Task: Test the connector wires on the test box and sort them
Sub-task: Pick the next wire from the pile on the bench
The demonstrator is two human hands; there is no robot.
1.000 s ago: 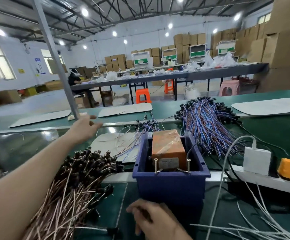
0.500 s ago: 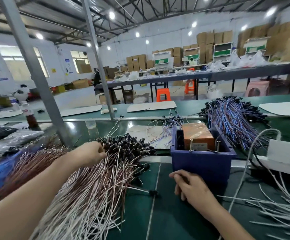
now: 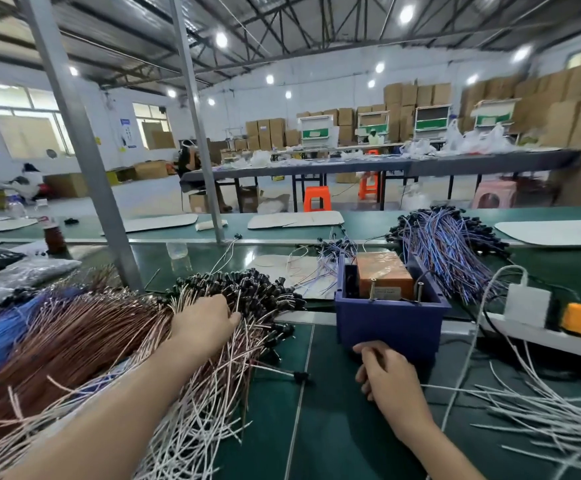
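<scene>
A big heap of brown and white connector wires (image 3: 192, 362) with black plug ends lies on the green table at the left. My left hand (image 3: 204, 323) rests on top of that heap near the plug ends, fingers pinching at a wire. The test box (image 3: 384, 273), orange and wrapped in tape, stands inside a dark blue bin (image 3: 389, 323) at centre. My right hand (image 3: 386, 375) sits curled on the table just in front of the bin; whether it holds a wire I cannot tell. One loose wire (image 3: 282, 372) lies between my hands.
A pile of blue-purple wires (image 3: 451, 251) lies behind the bin at right. White wires (image 3: 541, 417) spread at the near right. A white power strip (image 3: 538, 332) with a white adapter and an orange plug runs along the right. Two metal posts (image 3: 84, 147) rise at the left.
My left hand came back from the far side of the table and settled on the brown-white heap. My right hand stayed by the bin. The view swung left.
</scene>
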